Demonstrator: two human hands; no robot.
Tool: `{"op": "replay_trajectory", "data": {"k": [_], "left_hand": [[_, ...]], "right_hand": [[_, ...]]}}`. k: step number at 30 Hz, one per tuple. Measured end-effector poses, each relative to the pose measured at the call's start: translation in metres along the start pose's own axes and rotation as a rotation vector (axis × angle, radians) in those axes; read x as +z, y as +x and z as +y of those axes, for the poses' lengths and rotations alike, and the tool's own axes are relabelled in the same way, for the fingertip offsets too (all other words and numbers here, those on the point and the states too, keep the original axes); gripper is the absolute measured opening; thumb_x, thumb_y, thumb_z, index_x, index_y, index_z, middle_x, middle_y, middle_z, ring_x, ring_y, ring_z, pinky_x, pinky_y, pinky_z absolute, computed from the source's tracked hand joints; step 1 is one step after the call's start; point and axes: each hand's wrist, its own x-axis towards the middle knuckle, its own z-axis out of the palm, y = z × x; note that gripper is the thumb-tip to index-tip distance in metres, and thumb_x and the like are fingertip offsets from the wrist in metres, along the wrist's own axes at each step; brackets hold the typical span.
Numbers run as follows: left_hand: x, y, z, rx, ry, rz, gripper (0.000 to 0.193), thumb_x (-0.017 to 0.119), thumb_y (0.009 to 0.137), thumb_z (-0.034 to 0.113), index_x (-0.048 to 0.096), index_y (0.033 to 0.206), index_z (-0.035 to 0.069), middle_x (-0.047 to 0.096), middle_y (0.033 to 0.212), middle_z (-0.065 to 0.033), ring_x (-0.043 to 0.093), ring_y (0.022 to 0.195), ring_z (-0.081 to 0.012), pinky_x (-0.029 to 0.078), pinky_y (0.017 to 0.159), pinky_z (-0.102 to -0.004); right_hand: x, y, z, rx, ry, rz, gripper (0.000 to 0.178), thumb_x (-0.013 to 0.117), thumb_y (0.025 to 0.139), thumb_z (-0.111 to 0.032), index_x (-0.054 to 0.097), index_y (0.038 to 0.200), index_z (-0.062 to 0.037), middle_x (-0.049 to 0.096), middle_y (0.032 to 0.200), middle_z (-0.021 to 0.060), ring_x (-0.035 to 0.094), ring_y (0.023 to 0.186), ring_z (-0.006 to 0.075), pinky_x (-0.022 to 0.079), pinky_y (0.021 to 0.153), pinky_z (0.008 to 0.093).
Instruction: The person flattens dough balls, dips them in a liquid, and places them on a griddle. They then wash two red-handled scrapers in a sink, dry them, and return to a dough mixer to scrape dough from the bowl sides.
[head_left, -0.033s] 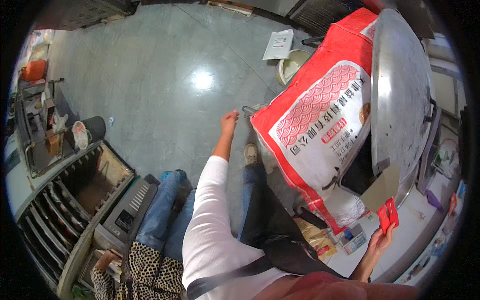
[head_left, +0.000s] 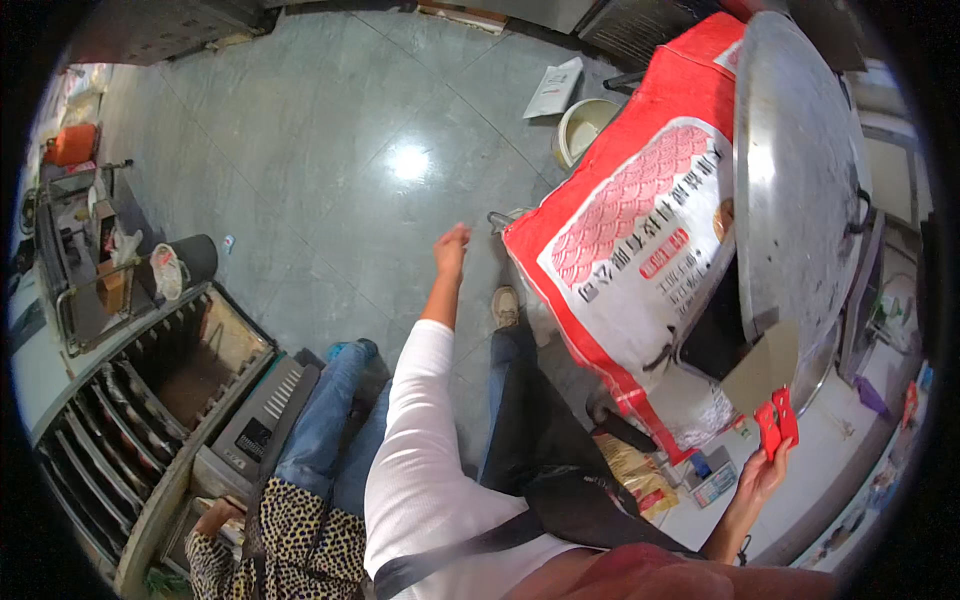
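My right hand [head_left: 765, 472] is closed on the red handle of a scraper [head_left: 762, 370] with a broad, flat metal blade. The handle looks like two red pieces with cutouts. Its blade lies in front of the rim of a big round metal lid [head_left: 800, 180] and beside a dark rectangular pan [head_left: 715, 335]. Out over the floor, my left hand [head_left: 453, 248] hangs with its fingers curled in and nothing visible in them. To the right of that hand, a large red and white printed sack [head_left: 620, 240] is spread under the lid and the pan.
A co-worker in a leopard-print top [head_left: 310, 540] is at the lower left, beside a slotted rack [head_left: 110, 430] and a grey machine [head_left: 265, 410]. Beyond the sack stands a pale bucket [head_left: 582, 130]; a white packet [head_left: 553, 88] is next to it. A dark bin [head_left: 190, 262] stands left.
The view has shifted slightly. My right hand and the scraper have turned and risen a little; my left hand has moved slightly left.
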Motion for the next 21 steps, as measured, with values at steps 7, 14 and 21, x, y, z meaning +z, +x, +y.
{"op": "replay_trajectory", "data": {"k": [7,14,21], "left_hand": [[-0.004,-0.171,0.136,0.686,-0.093,0.081,0.02,0.054,0.088,0.011,0.058,0.101,-0.003,0.062,0.096,-0.0106,0.058,0.078,-0.0154,0.047,0.074,-0.028],[0.131,-0.422,0.157,0.681,-0.233,-0.669,0.028,0.054,0.084,0.003,0.052,0.111,-0.006,0.057,0.109,-0.017,0.059,0.089,-0.0218,0.047,0.084,-0.0351],[0.234,-0.58,0.044,-0.012,-0.431,-1.558,0.061,0.063,0.081,0.01,0.032,0.132,-0.001,0.037,0.136,-0.0141,0.037,0.125,-0.0257,0.033,0.101,-0.0404]], "right_hand": [[0.013,-0.002,0.013,-0.079,0.042,-0.271,0.045,0.045,0.093,-0.02,0.034,0.13,0.0038,0.046,0.129,0.0162,0.045,0.119,0.0264,0.029,0.104,0.041],[-0.001,-0.029,-0.001,-0.069,0.385,-0.097,0.025,0.052,0.09,-0.016,0.049,0.113,-0.005,0.06,0.106,0.0093,0.061,0.088,0.017,0.052,0.058,0.0262],[-0.049,-0.054,-0.013,-0.236,0.39,-0.175,0.032,0.051,0.09,-0.016,0.045,0.115,0.0022,0.058,0.105,0.0176,0.062,0.086,0.0253,0.056,0.061,0.0306]]}}
